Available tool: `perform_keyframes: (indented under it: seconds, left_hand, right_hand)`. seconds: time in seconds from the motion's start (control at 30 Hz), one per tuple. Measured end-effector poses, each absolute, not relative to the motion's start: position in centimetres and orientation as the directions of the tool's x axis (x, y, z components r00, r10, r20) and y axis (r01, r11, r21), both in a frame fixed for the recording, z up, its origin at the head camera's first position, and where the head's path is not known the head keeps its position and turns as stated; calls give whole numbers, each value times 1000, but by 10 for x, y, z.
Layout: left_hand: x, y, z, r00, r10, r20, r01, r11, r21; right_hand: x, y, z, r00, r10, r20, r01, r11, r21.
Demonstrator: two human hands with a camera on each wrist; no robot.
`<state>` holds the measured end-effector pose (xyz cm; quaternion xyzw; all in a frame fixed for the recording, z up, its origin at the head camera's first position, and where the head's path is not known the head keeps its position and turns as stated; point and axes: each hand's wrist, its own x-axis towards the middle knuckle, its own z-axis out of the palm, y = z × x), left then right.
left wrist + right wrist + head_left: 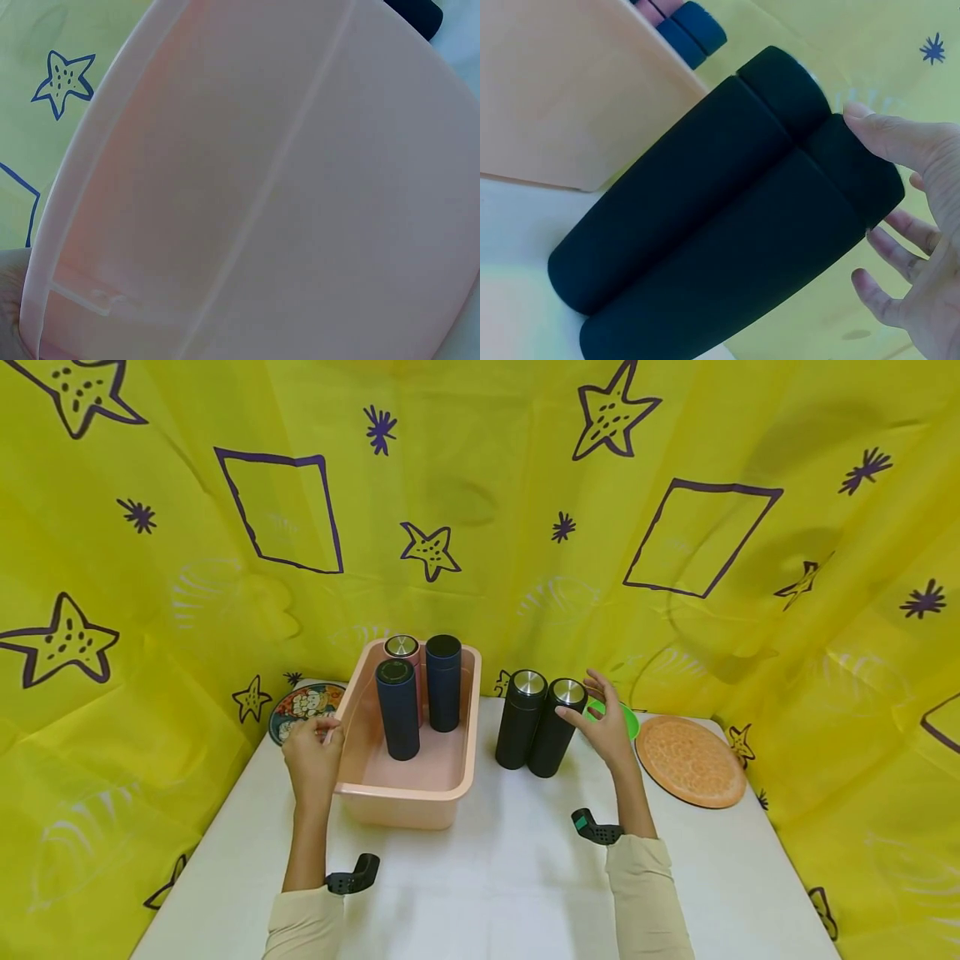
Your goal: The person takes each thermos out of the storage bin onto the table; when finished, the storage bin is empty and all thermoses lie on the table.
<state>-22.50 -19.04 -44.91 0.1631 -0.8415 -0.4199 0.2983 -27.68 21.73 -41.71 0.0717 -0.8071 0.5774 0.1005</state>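
the left hand [313, 762] gripped the tub [405, 812], while the right hand [611, 733], spread loosely around the outer black bottle [552, 745], needed closing evenly.

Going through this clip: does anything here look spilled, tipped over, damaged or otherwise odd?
Nothing stands out. The two black bottles stand upright on the white table, caps on, and the three bottles in the pink bin are upright too. No spill or damage shows.
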Motion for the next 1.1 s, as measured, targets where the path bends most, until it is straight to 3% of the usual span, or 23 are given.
perform_keyframes:
  seconds: [0.2,0.7,1.1]
  left_hand:
    - [-225,-191,-449,-768,-527,364,-24,592,806]
    - [-226,-190,-448,-769,-530,358,-29,588,808]
    - [-224,-190,-449,-774,-525,354,-30,589,808]
  right_hand:
    - [-268,210,-395,-950,-7,313,-298,324,-898]
    - [-292,198,-381,-891,-8,454,-433,315,-845]
    - [-277,149,-338,-841,-119,527,-539,256,-802]
